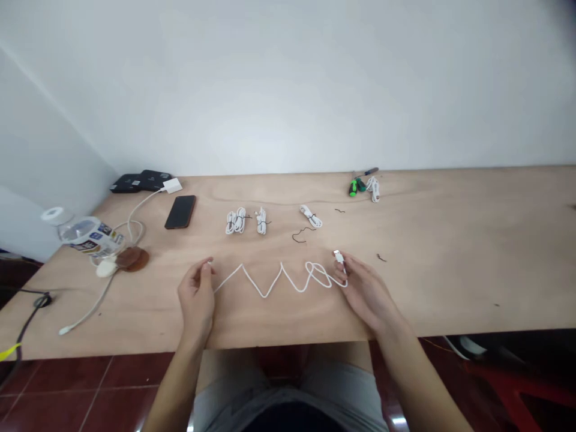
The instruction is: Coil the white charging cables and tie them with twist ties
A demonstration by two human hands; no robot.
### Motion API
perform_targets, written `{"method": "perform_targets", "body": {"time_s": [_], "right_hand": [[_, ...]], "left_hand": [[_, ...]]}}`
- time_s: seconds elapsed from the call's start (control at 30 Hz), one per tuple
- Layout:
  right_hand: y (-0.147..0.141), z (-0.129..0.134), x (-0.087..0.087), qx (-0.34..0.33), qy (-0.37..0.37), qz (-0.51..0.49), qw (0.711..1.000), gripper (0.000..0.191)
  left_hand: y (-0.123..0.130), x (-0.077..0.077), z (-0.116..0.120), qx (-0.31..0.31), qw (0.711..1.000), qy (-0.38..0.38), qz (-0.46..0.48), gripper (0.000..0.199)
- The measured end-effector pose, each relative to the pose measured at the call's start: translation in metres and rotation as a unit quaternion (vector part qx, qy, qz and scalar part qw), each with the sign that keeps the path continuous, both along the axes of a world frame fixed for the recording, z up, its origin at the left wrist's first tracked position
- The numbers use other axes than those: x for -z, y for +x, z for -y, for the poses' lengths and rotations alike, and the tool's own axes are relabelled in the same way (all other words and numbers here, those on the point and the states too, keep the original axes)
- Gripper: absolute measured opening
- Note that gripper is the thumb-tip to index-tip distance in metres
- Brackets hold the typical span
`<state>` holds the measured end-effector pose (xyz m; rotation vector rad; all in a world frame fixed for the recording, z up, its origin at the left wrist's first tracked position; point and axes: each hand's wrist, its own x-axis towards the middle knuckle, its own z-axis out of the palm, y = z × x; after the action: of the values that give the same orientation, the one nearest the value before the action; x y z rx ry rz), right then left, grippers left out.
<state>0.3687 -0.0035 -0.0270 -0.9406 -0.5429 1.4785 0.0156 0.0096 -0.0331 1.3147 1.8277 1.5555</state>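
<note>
A white USB cable [264,296] lies in zigzag bends on the wooden table between my hands, with a small loop toward its right end. My left hand [197,294] pinches the cable's left end between thumb and fingers; most of that plug is hidden. My right hand [366,291] grips the other end, and its USB plug [338,256] sticks up past the fingertips. Beyond the cable lie tied white cable bundles: a pair [236,221], a single bundle [261,221] and a slanted bundle [311,216]. A loose black twist tie [302,234] curls near them.
Screwdrivers [353,187] and another white cable bundle [373,188] lie by the wall. Short black ties [381,257] are at right. On the left are a phone [180,212], a tipped plastic bottle [92,235], black boxes [141,181] and a white charger [171,186] with its cord.
</note>
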Motion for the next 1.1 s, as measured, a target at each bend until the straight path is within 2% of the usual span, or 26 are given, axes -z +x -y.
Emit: {"method": "perform_targets", "body": {"time_s": [0.2,0.37,0.47,0.57,0.67,0.7,0.73,0.83,0.97,1.03,1.1], "right_hand": [[0.037,0.012,0.015,0.045,-0.017,0.053,0.997,0.029],[0.054,0.018,0.023,0.126,0.035,0.091,0.987,0.022],[0.051,0.022,0.026,0.226,0.077,0.183,0.954,0.021],[0.039,0.032,0.025,0.277,0.122,0.346,0.888,0.018],[0.02,0.046,0.019,0.236,0.173,0.502,0.814,0.013],[0.013,0.051,0.017,0.211,0.189,0.532,0.798,0.014],[0.005,0.055,0.015,0.179,0.202,0.545,0.794,0.017],[-0.022,0.063,0.012,0.103,0.218,0.537,0.809,0.02],[-0.055,0.065,0.008,0.058,0.245,0.494,0.832,0.019],[-0.066,0.064,0.004,0.023,0.254,0.472,0.844,0.019],[-0.071,0.063,0.001,-0.012,0.267,0.445,0.855,0.018]], "left_hand": [[-0.024,0.001,0.003,-0.073,0.996,0.017,-0.046,0.031],[-0.026,-0.004,0.01,-0.107,0.992,0.032,-0.054,0.032],[-0.016,-0.009,0.02,-0.094,0.993,0.063,-0.044,0.028],[-0.002,-0.011,0.033,-0.036,0.993,0.105,-0.029,0.017],[0.013,-0.01,0.043,0.043,0.991,0.124,-0.035,0.007],[0.018,-0.009,0.046,0.067,0.99,0.122,-0.039,0.005],[0.024,-0.009,0.049,0.087,0.989,0.115,-0.041,0.005],[0.041,-0.007,0.055,0.129,0.988,0.082,-0.029,0.006],[0.065,-0.007,0.061,0.212,0.975,0.053,-0.039,0.003],[0.074,-0.006,0.064,0.253,0.965,0.052,-0.044,0.002],[0.08,-0.005,0.066,0.266,0.962,0.055,-0.037,0.001]]}}
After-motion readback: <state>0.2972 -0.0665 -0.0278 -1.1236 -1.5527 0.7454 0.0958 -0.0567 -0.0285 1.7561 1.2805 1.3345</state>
